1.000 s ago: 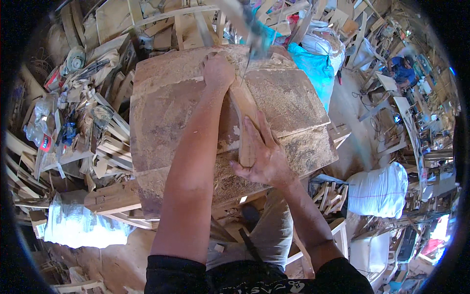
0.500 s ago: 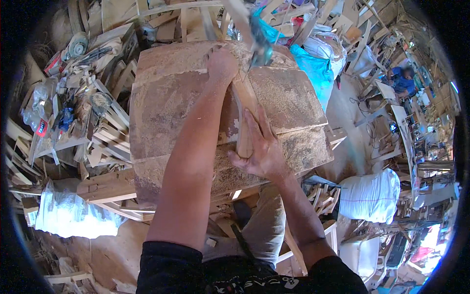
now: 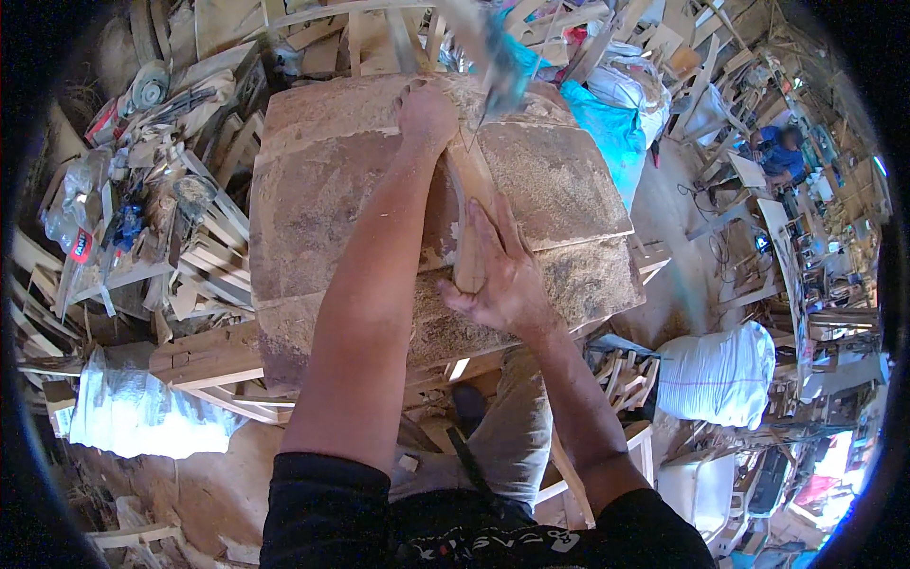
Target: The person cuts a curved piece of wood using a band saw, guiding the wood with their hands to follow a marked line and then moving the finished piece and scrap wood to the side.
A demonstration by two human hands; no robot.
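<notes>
A long pale wooden piece (image 3: 470, 180) lies on the dusty brown worktable (image 3: 332, 204), its far part beside a thin saw blade (image 3: 482, 116). Above the blade is a blurred teal saw part (image 3: 507, 71). My left hand (image 3: 428, 116) is curled at the left side of the far part, its fingertips turned down toward the tabletop. At the near end, my right hand (image 3: 507, 275) grips the wood, fingers laid along its right side and thumb at the left. My left hand and wrist cover some of the wood's left edge.
Sawdust coats the table. Stacked wood offcuts (image 3: 213, 270) crowd the left side, near a clear plastic bottle (image 3: 62, 228). A teal sack (image 3: 607, 133) and a white sack (image 3: 718, 375) stand to the right. Another person (image 3: 782, 156) sits at the far right.
The wooden piece and my right hand have shifted slightly away from me, toward the blade. My left hand has barely moved.
</notes>
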